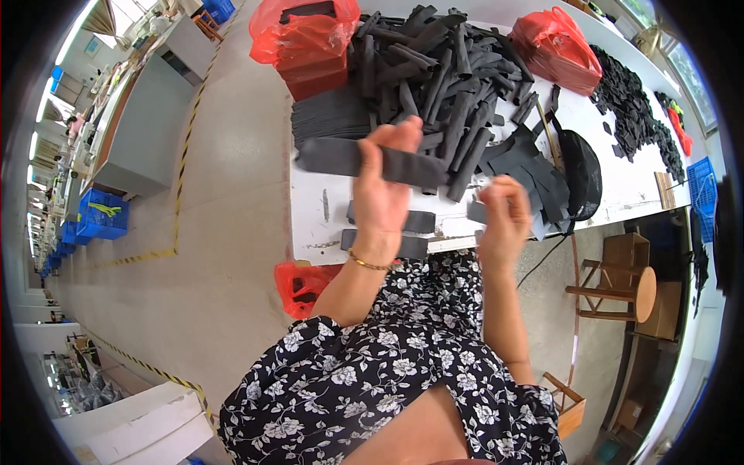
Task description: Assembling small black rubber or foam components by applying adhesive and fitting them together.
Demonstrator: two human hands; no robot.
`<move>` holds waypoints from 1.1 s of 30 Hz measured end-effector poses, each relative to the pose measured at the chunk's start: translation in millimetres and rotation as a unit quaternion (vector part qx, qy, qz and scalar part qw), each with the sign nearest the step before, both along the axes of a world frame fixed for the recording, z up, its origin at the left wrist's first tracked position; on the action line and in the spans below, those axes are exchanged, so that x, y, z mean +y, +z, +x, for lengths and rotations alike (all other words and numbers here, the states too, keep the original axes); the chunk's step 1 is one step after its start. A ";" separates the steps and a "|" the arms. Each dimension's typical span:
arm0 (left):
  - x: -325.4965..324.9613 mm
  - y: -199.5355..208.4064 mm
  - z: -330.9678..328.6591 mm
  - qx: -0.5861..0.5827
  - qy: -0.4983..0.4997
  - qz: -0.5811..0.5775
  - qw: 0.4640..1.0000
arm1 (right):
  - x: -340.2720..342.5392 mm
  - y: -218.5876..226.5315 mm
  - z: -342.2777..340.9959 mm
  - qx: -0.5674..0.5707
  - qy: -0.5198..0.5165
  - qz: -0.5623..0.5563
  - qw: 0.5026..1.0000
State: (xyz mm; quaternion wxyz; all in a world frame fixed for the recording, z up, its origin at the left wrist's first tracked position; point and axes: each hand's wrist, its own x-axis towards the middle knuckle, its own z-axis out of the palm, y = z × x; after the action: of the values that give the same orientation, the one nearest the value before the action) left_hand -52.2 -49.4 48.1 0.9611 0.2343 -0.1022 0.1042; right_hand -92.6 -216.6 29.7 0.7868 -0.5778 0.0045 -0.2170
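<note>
My left hand [381, 198] is raised over the front edge of the white table, its thumb pressed across a dark grey fabric strip [329, 157] that sticks out on both sides. To the right, my right hand [505, 225] has its fingers pinched together at a small grey piece [476, 211], slightly blurred. Below my left hand, a dark strip [419, 222] and another strip [412, 247] lie flat near the table edge. Beyond the hands spreads a heap of rolled dark strips [457, 77], next to a neat flat stack of strips [329, 116].
Two red plastic bags, one at the left [306, 46] and one at the right [556, 54], stand on the table [310, 213]. Flat dark pieces [535, 174] lie beside a black bag [581, 174]. Small black pieces [635, 101] are piled far right. A wooden stool [643, 294] stands right.
</note>
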 end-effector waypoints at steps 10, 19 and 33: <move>-0.5 -12.8 3.5 -0.066 -0.147 -0.039 0.986 | 35.1 30.3 1.8 0.040 0.082 -0.156 0.984; 34.9 -17.9 13.8 0.081 0.088 0.099 0.988 | 7.0 12.1 4.0 -0.102 -0.038 -0.303 0.947; 41.3 -14.4 -20.2 0.035 0.162 0.280 0.946 | -10.8 -9.5 -1.2 -0.059 0.025 -0.171 0.983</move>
State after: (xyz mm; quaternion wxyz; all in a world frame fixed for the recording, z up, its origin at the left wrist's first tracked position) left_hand -72.4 -8.1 33.7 0.8300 0.5107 -0.0539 0.2178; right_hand -93.8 -227.4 20.3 0.6807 -0.6896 -0.0934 -0.2289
